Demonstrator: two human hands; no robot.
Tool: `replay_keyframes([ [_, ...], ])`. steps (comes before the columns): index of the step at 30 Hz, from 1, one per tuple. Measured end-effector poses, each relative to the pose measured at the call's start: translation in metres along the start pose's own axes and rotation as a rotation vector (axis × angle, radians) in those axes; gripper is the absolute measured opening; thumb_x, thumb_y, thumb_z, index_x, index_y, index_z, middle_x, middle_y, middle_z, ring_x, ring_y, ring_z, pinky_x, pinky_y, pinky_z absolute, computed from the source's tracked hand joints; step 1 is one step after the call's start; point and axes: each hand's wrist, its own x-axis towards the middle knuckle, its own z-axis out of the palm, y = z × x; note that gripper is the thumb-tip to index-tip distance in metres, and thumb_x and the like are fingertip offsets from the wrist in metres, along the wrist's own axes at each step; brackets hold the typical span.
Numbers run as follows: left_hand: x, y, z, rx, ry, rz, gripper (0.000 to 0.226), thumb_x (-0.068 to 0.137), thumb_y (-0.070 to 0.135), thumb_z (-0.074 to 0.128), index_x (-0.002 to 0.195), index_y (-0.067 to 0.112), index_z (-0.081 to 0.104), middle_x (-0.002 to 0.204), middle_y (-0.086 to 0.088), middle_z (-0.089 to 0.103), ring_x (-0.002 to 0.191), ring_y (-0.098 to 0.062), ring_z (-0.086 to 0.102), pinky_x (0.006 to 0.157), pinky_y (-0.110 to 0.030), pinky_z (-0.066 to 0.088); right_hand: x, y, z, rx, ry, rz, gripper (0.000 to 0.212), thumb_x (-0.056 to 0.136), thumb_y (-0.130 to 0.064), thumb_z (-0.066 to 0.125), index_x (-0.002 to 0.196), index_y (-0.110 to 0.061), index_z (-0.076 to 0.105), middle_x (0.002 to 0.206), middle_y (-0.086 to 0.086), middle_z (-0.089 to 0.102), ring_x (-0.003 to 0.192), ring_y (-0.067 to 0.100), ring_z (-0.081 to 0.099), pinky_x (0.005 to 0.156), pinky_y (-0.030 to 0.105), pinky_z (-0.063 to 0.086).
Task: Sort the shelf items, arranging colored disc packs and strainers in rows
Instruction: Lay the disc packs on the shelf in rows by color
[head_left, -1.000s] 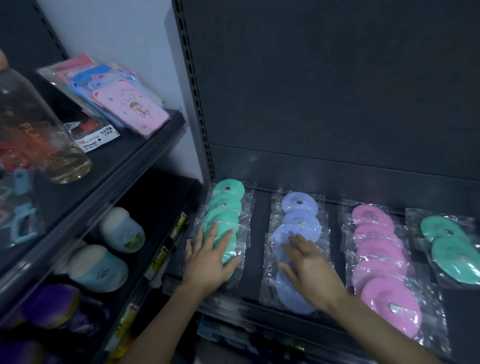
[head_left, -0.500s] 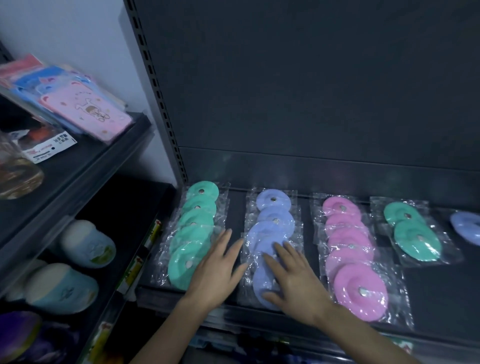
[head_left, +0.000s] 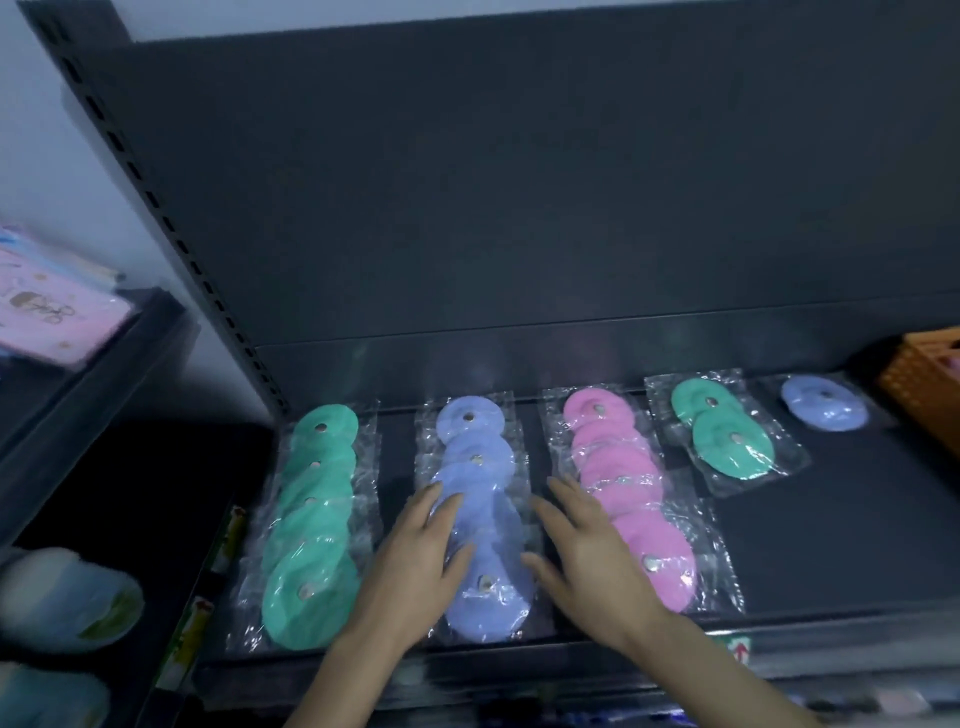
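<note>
Lying flat, released, left grip (head_left: 415, 566) overlaps the blue disc row (head_left: 475, 457); right grip (head_left: 587, 561), released, just beside.

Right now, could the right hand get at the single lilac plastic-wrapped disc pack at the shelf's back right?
Probably yes. The right hand lies open by the pink disc row; the single lilac disc pack sits uncovered, with bare shelf before it.

At left, green disc packs (head_left: 311, 525) overlapping in a near-to-far row, flat in clear bags. Just right, blue disc packs (head_left: 475, 457) laid likewise, then pink disc packs (head_left: 628, 499). Farther right and far back, a short green pair (head_left: 732, 441); rightmost, a single blue disc pack (head_left: 826, 410).
</note>
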Motion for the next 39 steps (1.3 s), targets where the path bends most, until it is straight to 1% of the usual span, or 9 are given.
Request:
replay_keyframes([
  [3,0.014,0.024,0.01,-0.038,-0.02,0.048,0.053,0.093,0.037,0.05,0.143,0.021,0.037,0.155,0.006,0.021,0.142,-0.008,0.018,0.109,-0.019,0.022,-0.01,0.024,-0.017,0.013,0.068,0.151,0.054,0.086,-0.027,0.064,0.134,-0.008,0.049,0.145,0.02,0.04,0.138,0.038,0.031,0.115,0.042,0.026],
  [5,0.021,0.043,0.019,-0.068,-0.05,0.068,0.053,0.093,0.037,0.051,0.142,0.023,0.037,0.154,0.007,0.022,0.143,-0.006,0.015,0.11,-0.018,0.018,-0.021,0.04,-0.026,0.001,0.074,0.214,0.052,0.086,-0.025,0.064,0.133,-0.008,0.05,0.144,0.021,0.04,0.136,0.039,0.033,0.112,0.043,0.03],
  [8,0.028,0.071,0.03,-0.08,-0.094,0.093,0.056,0.093,0.04,0.051,0.144,0.023,0.034,0.155,0.006,0.022,0.144,-0.006,0.012,0.11,-0.015,0.012,-0.038,0.064,-0.04,0.0,0.072,0.278,0.051,0.088,-0.024,0.062,0.135,-0.008,0.049,0.146,0.018,0.039,0.138,0.035,0.03,0.113,0.04,0.027],
  [13,0.04,0.119,0.046,-0.062,-0.093,0.11,0.055,0.093,0.039,0.052,0.143,0.022,0.037,0.154,0.003,0.026,0.141,-0.011,0.022,0.11,-0.019,0.018,-0.066,0.103,-0.07,0.066,0.11,0.294,0.045,0.088,-0.022,0.061,0.131,-0.009,0.053,0.141,0.013,0.044,0.137,0.034,0.033,0.112,0.037,0.031],
  [21,0.06,0.231,0.1,-0.049,-0.061,0.07,0.056,0.093,0.041,0.051,0.144,0.025,0.035,0.151,0.008,0.031,0.139,-0.005,0.025,0.11,-0.015,0.013,-0.124,0.197,-0.129,0.091,0.139,0.343,0.045,0.094,-0.028,0.054,0.135,-0.012,0.049,0.151,0.006,0.033,0.144,0.018,0.022,0.111,0.026,0.027],
  [27,0.093,0.307,0.138,-0.061,-0.109,0.052,0.057,0.093,0.039,0.051,0.144,0.019,0.035,0.15,0.0,0.034,0.137,-0.014,0.032,0.111,-0.023,0.024,-0.157,0.267,-0.172,0.059,0.128,0.311,0.043,0.094,-0.028,0.053,0.134,-0.014,0.05,0.15,0.005,0.035,0.142,0.016,0.026,0.109,0.023,0.028],
  [30,0.109,0.328,0.157,-0.045,-0.207,0.005,0.063,0.094,0.042,0.049,0.148,0.019,0.026,0.156,-0.005,0.023,0.142,-0.019,0.023,0.115,-0.03,0.023,-0.161,0.288,-0.185,0.049,0.111,0.291,0.042,0.094,-0.026,0.052,0.134,-0.013,0.05,0.15,0.006,0.035,0.141,0.018,0.029,0.108,0.024,0.029],
  [34,0.119,0.332,0.18,0.049,-0.345,-0.091,0.07,0.095,0.048,0.044,0.152,0.023,0.011,0.159,-0.009,0.003,0.147,-0.024,0.002,0.119,-0.036,0.012,-0.156,0.305,-0.191,0.041,0.074,0.261,0.042,0.094,-0.025,0.051,0.135,-0.013,0.049,0.149,0.007,0.035,0.14,0.018,0.03,0.109,0.02,0.025],
  [39,0.124,0.319,0.185,0.146,-0.346,-0.103,0.07,0.095,0.051,0.04,0.151,0.02,0.011,0.159,-0.006,0.006,0.147,-0.027,0.002,0.119,-0.037,0.01,-0.147,0.321,-0.188,0.037,0.008,0.253,0.042,0.094,-0.025,0.051,0.134,-0.014,0.048,0.148,0.009,0.036,0.14,0.02,0.031,0.11,0.02,0.023],
])
